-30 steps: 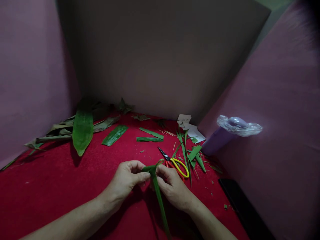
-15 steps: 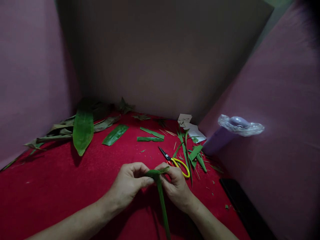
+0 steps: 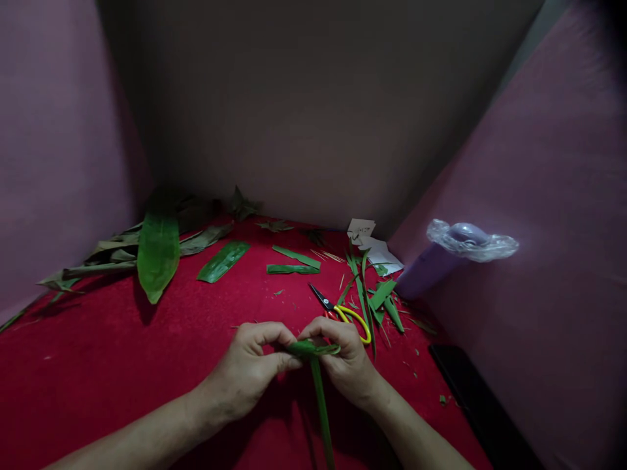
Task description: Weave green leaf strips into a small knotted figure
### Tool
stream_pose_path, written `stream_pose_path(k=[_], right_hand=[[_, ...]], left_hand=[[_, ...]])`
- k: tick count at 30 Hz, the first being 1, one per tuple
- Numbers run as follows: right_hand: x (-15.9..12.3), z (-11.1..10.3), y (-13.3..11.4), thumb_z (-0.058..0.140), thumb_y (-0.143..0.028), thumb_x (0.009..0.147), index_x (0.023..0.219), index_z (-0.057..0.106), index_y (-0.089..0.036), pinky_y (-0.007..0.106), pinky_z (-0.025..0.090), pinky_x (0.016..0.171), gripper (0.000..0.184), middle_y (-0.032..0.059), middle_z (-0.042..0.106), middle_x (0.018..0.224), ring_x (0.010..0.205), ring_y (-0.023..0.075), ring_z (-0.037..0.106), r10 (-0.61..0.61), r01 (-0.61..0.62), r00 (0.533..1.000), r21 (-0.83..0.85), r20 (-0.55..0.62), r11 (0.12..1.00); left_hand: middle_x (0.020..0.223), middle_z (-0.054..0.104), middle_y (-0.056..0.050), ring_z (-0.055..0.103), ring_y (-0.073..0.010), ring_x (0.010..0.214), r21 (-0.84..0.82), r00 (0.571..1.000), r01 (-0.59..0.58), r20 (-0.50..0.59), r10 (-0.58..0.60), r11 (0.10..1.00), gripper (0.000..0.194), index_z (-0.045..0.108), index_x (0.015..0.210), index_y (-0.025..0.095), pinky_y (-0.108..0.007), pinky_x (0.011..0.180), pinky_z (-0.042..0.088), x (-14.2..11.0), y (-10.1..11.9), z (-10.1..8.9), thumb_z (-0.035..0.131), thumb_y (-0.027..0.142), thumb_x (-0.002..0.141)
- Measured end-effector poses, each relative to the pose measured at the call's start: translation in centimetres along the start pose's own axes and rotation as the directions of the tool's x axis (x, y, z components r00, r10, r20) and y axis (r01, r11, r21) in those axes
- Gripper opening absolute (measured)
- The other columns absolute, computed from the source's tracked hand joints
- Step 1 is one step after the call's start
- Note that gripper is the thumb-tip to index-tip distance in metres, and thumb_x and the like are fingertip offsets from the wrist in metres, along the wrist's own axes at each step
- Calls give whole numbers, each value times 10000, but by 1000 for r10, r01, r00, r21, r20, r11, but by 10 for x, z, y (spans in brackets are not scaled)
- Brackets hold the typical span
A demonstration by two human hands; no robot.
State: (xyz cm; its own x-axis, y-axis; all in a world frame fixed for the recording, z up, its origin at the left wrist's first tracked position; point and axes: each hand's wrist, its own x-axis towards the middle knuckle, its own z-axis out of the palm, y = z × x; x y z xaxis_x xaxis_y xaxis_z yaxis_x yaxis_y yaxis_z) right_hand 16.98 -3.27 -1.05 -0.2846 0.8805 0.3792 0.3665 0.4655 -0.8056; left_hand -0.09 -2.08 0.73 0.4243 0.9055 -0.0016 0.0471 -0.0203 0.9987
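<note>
Between my two hands is a folded green leaf (image 3: 304, 349), with a long narrow strip hanging down from it towards me. My left hand (image 3: 249, 365) pinches its left end between thumb and fingers. At the other side my right hand (image 3: 345, 359) grips the leaf, its index finger curled over the top, and a looped end pokes out to the right. Just beyond my right hand lie scissors (image 3: 340, 313) with yellow and red handles and dark blades. Part of the scissors is hidden by that hand.
Cut leaf strips (image 3: 292, 269) and a leaf piece (image 3: 223, 261) lie on the red cloth (image 3: 98, 365). A broad leaf (image 3: 158, 258) rests on dried leaves at left. Leaf scraps (image 3: 385, 297), white papers (image 3: 382, 254), a purple container (image 3: 426, 271) and a black flat object (image 3: 470, 391) are right.
My fingers have shifted on the leaf. My right index finger now bends over its top, and the leaf's right end shows as a flatter loop. The view has tilted slightly.
</note>
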Motion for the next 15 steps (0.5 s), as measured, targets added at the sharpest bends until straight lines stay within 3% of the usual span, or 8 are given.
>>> stream_pose_path(k=[6, 10, 15], right_hand=[[-1, -5, -2, 500, -103, 785, 792, 614, -182, 222, 406, 592, 138, 6, 602, 675, 612, 118, 545, -85, 83, 996, -56, -31, 995], [0, -7, -2, 518, -111, 785, 812, 613, -183, 220, 387, 569, 122, 4, 588, 661, 596, 116, 529, -176, 173, 984, -105, -15, 979], [0, -7, 1, 518, -121, 798, 838, 602, -183, 223, 367, 554, 112, 0, 557, 646, 583, 113, 502, -214, 214, 977, -151, 16, 965]], left_hand=[[649, 620, 15, 553, -140, 654, 166, 993, -116, 7, 116, 979, 22, 631, 684, 175, -253, 645, 423, -3, -1, 0, 652, 172, 688], [803, 642, 12, 591, -155, 784, 135, 982, -190, 10, 191, 972, 179, 597, 873, 202, -266, 725, 452, -5, -3, 0, 653, 167, 707], [776, 657, -6, 604, -150, 750, 225, 959, -279, 20, 282, 933, 77, 638, 837, 189, -264, 703, 452, -5, -2, -2, 593, 191, 774]])
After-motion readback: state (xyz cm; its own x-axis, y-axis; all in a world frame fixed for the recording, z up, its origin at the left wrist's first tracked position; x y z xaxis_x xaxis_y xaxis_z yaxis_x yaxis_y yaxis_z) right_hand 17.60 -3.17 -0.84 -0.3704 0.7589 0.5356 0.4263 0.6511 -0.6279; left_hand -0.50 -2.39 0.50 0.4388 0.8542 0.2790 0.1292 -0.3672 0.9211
